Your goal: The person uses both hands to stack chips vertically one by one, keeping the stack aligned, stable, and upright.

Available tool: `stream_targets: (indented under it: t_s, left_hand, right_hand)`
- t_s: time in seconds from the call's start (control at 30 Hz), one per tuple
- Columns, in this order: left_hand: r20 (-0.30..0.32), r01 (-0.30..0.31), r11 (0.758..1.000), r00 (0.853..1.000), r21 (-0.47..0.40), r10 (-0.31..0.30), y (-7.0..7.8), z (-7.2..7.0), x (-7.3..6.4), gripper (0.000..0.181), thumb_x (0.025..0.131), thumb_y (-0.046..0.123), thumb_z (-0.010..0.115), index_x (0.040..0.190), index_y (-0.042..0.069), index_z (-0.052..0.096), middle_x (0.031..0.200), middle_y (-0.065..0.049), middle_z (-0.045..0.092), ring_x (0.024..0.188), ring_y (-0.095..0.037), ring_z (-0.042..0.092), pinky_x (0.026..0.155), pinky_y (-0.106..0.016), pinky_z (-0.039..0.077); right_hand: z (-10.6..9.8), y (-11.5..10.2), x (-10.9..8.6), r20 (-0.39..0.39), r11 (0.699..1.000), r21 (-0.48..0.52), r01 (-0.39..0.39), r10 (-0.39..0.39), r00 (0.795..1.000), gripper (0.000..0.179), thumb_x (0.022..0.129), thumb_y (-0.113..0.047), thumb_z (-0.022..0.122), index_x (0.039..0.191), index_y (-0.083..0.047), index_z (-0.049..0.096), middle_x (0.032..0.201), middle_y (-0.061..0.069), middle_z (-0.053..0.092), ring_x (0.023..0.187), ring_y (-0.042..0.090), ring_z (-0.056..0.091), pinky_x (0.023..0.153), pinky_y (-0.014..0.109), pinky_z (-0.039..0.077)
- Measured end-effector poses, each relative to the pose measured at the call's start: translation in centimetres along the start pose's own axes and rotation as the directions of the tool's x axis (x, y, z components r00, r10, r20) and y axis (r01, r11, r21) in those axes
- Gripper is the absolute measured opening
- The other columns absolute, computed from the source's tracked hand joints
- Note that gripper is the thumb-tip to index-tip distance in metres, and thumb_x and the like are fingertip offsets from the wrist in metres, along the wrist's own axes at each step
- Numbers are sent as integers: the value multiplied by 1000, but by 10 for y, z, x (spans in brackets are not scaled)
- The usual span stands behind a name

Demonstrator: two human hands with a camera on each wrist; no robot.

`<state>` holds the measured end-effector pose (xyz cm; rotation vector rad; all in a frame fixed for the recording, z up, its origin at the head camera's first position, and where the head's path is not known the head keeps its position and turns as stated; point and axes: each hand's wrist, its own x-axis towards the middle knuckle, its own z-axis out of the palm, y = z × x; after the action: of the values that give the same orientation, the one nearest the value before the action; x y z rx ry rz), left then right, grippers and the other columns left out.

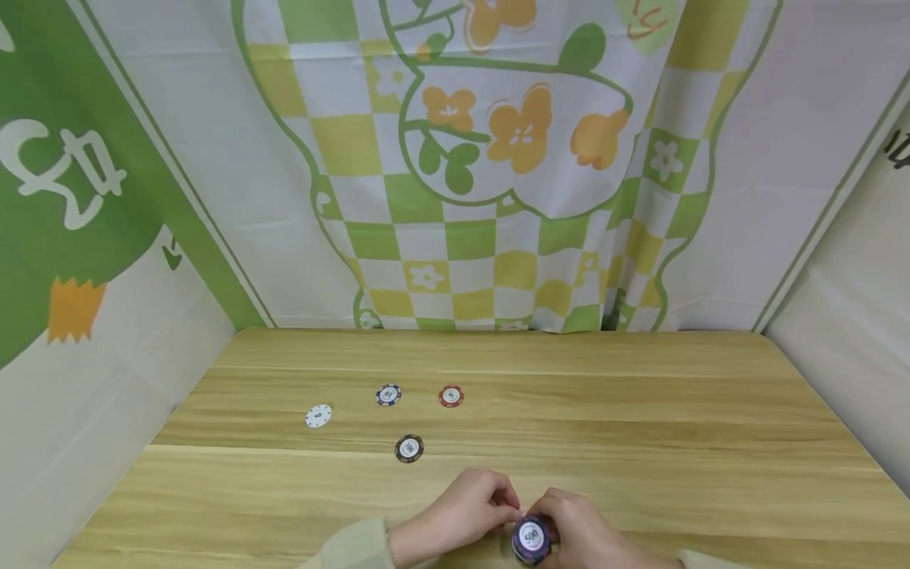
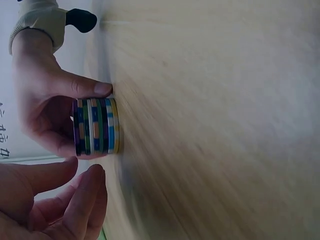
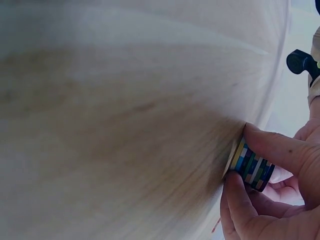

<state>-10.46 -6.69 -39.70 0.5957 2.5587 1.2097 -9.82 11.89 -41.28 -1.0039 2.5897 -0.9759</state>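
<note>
A stack of poker chips (image 1: 531,540) stands on the table near its front edge, a purple chip marked 500 on top. Striped edges of several colours show along the stack (image 2: 96,126) in the left wrist view. My right hand (image 1: 579,531) grips it, thumb on one side and fingers on the other, low down by the tabletop in the right wrist view. Just to the left, my left hand (image 1: 472,510) holds nothing; its fingers are loosely bent, with the thumb tip and fingertips close together beside the stack.
Farther back on the wooden table (image 1: 640,427) lie single chips: a white chip (image 1: 317,416), a blue chip (image 1: 389,395), a red chip (image 1: 451,396) and a black chip (image 1: 409,448). A patterned curtain (image 1: 498,276) hangs behind the table's far edge.
</note>
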Motion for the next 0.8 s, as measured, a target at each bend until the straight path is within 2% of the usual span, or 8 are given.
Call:
stream_targets:
  t_s: [0.17, 0.37, 0.47, 0.57, 0.63, 0.8]
  left_hand:
    - [-14, -30, 992, 999, 120, 32, -4, -5, -1, 6, 77, 10, 69, 74, 9, 64, 62, 10, 54, 56, 3, 44, 52, -14, 39]
    - [-43, -57, 955, 996, 293, 72, -10, -13, 2, 4, 78, 13, 68, 77, 11, 65, 66, 10, 54, 60, 1, 45, 56, -15, 40]
    - [-67, -82, 910, 991, 406, 119, -12, -19, 3, 5, 78, 13, 68, 79, 10, 65, 68, 8, 55, 61, -1, 47, 57, -17, 41]
    - [-86, -107, 841, 980, 530, 179, -16, -25, 3, 7, 77, 14, 68, 81, 9, 65, 71, 5, 56, 63, -6, 51, 57, -19, 43]
    - [-91, -116, 803, 974, 584, 207, -19, -28, 4, 9, 77, 14, 69, 83, 9, 65, 75, 3, 59, 65, -8, 55, 58, -20, 44]
    - [-95, -121, 741, 965, 661, 242, -26, -39, 7, 12, 77, 17, 69, 86, 9, 65, 78, 1, 61, 65, -11, 57, 57, -22, 45]
  right_hand:
    - [2, 2, 0, -20, 999, -36, 25, -26, 999, 39, 54, -6, 82, 88, -6, 63, 82, -8, 55, 74, -1, 49, 65, 20, 45]
    - [3, 3, 2, -49, 994, -89, 58, -63, 997, 40, 52, -8, 83, 87, -6, 64, 80, -9, 54, 74, 0, 50, 65, 20, 45]
    - [3, 3, 2, -55, 993, -98, 72, -77, 996, 40, 52, -9, 83, 87, -7, 64, 81, -8, 55, 75, 0, 50, 66, 20, 46]
    - [4, 4, 2, -61, 991, -98, 87, -93, 994, 41, 51, -9, 83, 88, -7, 64, 82, -7, 56, 76, 1, 51, 67, 20, 46]
    - [4, 4, 2, -68, 990, -99, 96, -103, 992, 41, 51, -8, 83, 87, -7, 64, 82, -7, 56, 76, 1, 51, 67, 20, 47]
    - [4, 4, 3, -72, 989, -97, 111, -118, 990, 41, 50, -7, 83, 87, -7, 64, 82, -7, 56, 76, 0, 51, 67, 20, 47]
